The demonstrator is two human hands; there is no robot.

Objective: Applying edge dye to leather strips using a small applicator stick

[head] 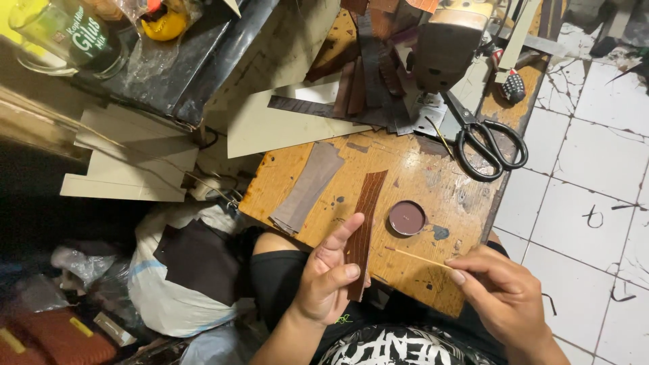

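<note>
My left hand [326, 277] grips the near end of a long brown textured leather strip [366, 209] that lies lengthwise over the wooden worktable [412, 172]. My right hand [503, 290] pinches a thin wooden stick [422, 259] whose tip points left toward the strip. Just beyond the stick sits a small round tin of dark maroon paste [407, 217]. A grey-brown leather strip [307, 187] lies flat to the left of the brown one.
Black scissors [488, 142] lie at the table's far right. A sewing machine [449, 44] stands at the back with several dark leather strips [365, 74] and beige card pieces [270, 125]. A glass mug [64, 34] stands top left. Bags [179, 270] and tiled floor [595, 176] flank the table.
</note>
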